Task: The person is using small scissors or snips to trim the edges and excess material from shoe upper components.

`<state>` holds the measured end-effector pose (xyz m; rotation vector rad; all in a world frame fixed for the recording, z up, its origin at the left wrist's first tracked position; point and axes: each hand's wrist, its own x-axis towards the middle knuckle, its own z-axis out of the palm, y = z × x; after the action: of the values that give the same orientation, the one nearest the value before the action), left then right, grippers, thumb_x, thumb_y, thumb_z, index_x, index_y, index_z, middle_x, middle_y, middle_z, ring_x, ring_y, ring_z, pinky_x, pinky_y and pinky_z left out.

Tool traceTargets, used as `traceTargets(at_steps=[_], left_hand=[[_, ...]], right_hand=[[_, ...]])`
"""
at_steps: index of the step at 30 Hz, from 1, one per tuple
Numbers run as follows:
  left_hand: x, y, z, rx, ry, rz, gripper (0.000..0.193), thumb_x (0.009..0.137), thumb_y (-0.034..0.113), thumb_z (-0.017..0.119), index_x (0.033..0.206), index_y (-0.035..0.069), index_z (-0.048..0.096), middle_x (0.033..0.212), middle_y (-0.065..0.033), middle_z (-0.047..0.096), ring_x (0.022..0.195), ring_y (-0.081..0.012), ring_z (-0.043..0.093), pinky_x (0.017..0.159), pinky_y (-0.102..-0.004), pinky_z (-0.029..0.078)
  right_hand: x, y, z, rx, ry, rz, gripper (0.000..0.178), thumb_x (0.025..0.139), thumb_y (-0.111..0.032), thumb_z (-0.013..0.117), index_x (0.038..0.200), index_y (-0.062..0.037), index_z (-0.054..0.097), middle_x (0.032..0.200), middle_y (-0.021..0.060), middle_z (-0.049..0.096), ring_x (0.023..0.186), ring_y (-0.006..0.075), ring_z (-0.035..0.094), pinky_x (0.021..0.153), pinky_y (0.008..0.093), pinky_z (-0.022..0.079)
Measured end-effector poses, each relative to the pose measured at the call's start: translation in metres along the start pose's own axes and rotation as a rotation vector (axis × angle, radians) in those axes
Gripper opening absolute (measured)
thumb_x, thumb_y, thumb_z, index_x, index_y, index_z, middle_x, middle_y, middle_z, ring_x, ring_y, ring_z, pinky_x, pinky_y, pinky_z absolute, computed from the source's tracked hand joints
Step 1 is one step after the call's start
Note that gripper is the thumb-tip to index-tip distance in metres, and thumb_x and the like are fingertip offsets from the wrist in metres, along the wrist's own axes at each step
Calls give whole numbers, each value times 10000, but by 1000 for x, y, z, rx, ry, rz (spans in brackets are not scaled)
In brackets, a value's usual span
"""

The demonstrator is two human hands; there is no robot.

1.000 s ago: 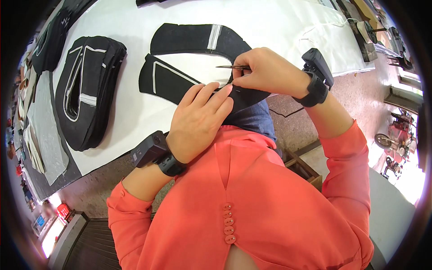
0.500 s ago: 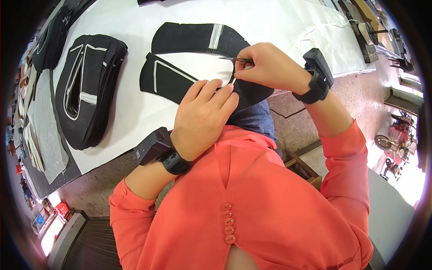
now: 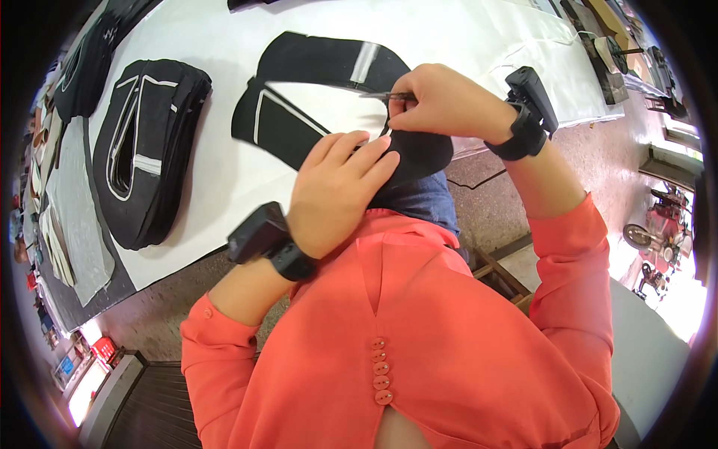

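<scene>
A black U-shaped shoe upper (image 3: 299, 138) with white lines and a pale grey band lies on the white-covered table, its rounded end over the near edge. My left hand (image 3: 333, 183) rests palm down on its near arm, fingers stretched out and tips by the inner edge. At the curve, my right hand (image 3: 434, 105) is closed around a thin pointed metal tool (image 3: 374, 95), whose tip points left over the white gap. Its exact kind is hidden by the fingers. The right fingertips also meet the upper's inner edge, close to the left fingertips.
To the left stands a thick stack of similar black uppers (image 3: 149, 161). More black pieces (image 3: 86, 71) lie at the far left, beside a grey sheet (image 3: 75, 202). A spool on a spindle (image 3: 617, 54) sits at the far right. A wooden stool (image 3: 501, 277) stands below.
The upper has turned slightly, its two far ends now touching or overlapping. My right hand has shifted slightly left and up with the tool; my left hand has barely moved.
</scene>
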<state>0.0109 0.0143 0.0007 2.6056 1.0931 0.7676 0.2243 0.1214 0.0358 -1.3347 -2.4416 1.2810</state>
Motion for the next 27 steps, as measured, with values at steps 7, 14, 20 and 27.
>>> traceTargets(at_steps=[7,14,20,27], left_hand=[[-3,-17,-17,13,-57,102,238,806,36,636,1034,71,697,1190,-24,691,1171,-286,617,981,-447,506],[2,-7,-6,54,-58,52,176,837,65,625,1006,83,670,1212,-18,667,1183,-279,606,1013,-453,487],[1,-2,-1,72,-16,16,197,842,59,616,1033,81,662,1202,-23,658,1195,-278,594,1004,-446,487],[6,0,-2,85,-34,15,199,855,71,602,1047,68,653,1246,-46,651,1223,-300,575,1028,-482,458]], right_hand=[[-13,-8,21,52,58,69,199,812,-179,724,840,17,718,621,57,606,562,114,550,556,281,452],[-11,-4,18,63,67,56,141,813,-133,723,820,8,709,612,22,583,578,78,515,560,267,434],[-9,-4,6,26,36,19,143,801,-139,728,797,1,697,608,32,575,583,87,521,568,274,440],[-2,1,-3,-32,25,-50,138,792,-136,716,785,-1,691,605,37,573,557,99,533,549,277,445]])
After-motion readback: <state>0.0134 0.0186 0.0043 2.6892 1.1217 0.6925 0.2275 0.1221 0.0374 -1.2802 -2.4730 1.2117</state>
